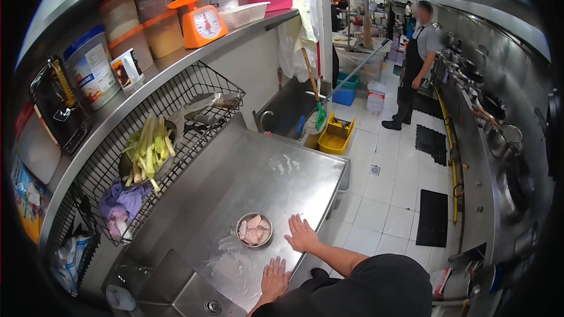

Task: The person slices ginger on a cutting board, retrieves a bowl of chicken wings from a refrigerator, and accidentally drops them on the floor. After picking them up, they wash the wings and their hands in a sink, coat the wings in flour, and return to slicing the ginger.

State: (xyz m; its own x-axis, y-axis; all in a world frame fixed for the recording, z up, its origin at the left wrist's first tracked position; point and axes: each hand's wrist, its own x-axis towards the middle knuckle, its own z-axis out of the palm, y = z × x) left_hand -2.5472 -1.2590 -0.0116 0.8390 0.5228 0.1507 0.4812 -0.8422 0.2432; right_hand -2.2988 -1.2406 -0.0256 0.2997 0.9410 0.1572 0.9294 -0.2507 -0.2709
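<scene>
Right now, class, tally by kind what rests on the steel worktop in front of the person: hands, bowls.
Hands flat on the worktop: 2, the left hand and the right hand
Metal bowls of pale meat pieces: 1, the bowl, just left of the right hand
Total: 3

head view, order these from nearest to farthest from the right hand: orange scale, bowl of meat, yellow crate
1. bowl of meat, on the counter just left of the right hand
2. yellow crate, on the floor beyond the counter
3. orange scale, up on the top shelf
</scene>
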